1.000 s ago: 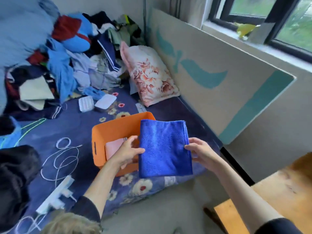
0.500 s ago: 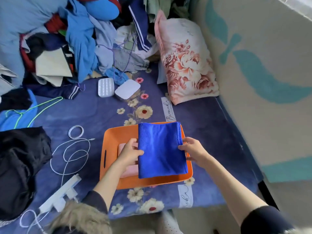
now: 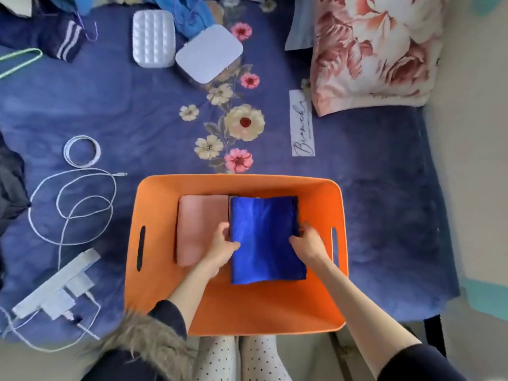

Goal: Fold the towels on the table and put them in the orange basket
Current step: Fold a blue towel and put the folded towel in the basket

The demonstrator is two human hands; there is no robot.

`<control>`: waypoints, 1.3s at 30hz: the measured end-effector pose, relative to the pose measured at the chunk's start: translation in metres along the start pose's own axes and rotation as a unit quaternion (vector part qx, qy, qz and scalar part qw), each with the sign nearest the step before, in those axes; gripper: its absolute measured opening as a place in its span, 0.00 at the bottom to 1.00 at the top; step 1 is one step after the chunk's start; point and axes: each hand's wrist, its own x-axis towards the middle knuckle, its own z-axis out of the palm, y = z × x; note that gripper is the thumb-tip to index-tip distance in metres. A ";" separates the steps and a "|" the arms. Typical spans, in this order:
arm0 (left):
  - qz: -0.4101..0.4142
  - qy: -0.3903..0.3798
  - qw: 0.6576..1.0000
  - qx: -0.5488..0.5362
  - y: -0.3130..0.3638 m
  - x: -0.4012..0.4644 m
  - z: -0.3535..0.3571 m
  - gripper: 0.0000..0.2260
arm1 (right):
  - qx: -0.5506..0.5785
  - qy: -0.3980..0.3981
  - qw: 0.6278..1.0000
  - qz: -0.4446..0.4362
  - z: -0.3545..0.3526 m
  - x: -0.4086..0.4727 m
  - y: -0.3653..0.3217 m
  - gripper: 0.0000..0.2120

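Down inside the orange basket [image 3: 341, 259] sat the folded blue towel [image 3: 265, 240], beside the pink towel [image 3: 198, 229]. Left hand [image 3: 221, 247] and right hand [image 3: 309, 243] pinched its side edges. Best bet: lay it flat, keep the fold square, then let go.

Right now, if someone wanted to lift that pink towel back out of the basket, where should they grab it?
Probably from above, pinching the pink towel's left long edge. It lies flat in the orange basket with that side clear of the wall, while the left hand and blue towel crowd its right side.
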 end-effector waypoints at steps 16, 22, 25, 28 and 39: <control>0.018 0.029 0.996 0.077 -0.019 0.075 0.031 0.21 | -0.060 0.084 0.994 0.044 0.034 0.044 0.013 0.19; 0.267 0.093 0.897 0.339 -0.033 0.050 0.025 0.24 | -0.178 0.127 0.974 -0.052 0.045 0.029 0.026 0.26; 0.364 0.060 0.768 0.524 -0.046 0.052 0.025 0.36 | -0.337 0.092 0.927 -0.140 0.062 0.031 0.045 0.36; 0.339 0.012 0.705 0.623 -0.049 0.068 0.022 0.46 | -0.424 0.037 0.891 -0.157 0.062 0.048 0.050 0.43; 0.264 -0.014 0.648 0.714 -0.037 0.097 0.025 0.50 | -0.504 -0.054 0.851 -0.135 0.055 0.091 0.044 0.52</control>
